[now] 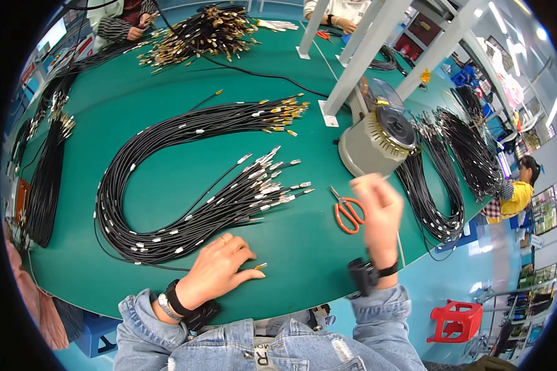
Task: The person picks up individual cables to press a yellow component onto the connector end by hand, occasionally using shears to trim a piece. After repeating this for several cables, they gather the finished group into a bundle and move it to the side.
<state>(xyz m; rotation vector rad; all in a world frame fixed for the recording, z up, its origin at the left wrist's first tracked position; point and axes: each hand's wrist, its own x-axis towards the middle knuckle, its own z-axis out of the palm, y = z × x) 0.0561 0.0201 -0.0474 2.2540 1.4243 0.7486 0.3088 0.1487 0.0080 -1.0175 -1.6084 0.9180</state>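
A large U-shaped bundle of black cables (120,179) with white tags lies on the green table, gold connectors at one end and white-tagged tips at the other. My left hand (220,269) rests at the bundle's near side over a single black cable, whose gold-tipped end (262,266) pokes out by my thumb. My right hand (379,207) is raised in front of the grey round label dispenser (377,139), fingers pinched and blurred. What it pinches, if anything, cannot be made out. Scissors with orange handles (350,213) lie just left of it.
More cable bundles lie at the left (48,185) and right (439,204). A pile of gold-tipped cables (204,34) sits at the far side, where other people work. White metal posts (356,62) rise beside the dispenser. A red stool (455,321) stands on the floor at right.
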